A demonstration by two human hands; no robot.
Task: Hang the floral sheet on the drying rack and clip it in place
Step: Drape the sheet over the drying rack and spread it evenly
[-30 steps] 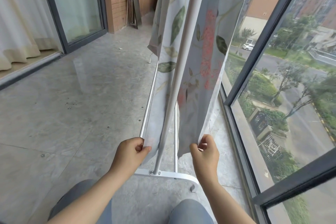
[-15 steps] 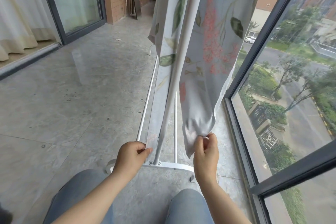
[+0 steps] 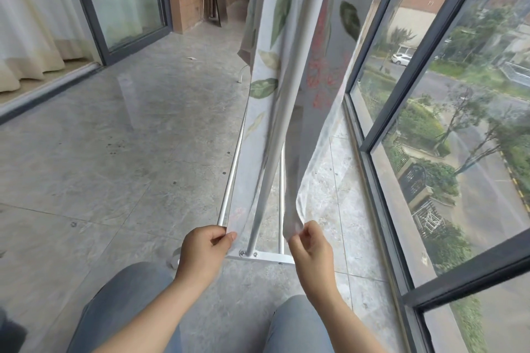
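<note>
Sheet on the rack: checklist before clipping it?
1. The left hand pinches one bottom corner of the sheet: ok.
2. The right hand pinches the other bottom corner: ok.
3. The sheet hangs on both sides of the rack post: ok.
4. The sheet is seated over the top bar: cannot tell, out of frame.
5. The clips are within reach: cannot tell, none in view.

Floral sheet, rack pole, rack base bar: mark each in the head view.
floral sheet (image 3: 324, 71), head view, pink flower print on the panel hanging on the window side.
rack pole (image 3: 277, 137), head view, mid-length of the white slanted tube.
rack base bar (image 3: 272, 258), head view, flat white foot at the pole's bottom.
</note>
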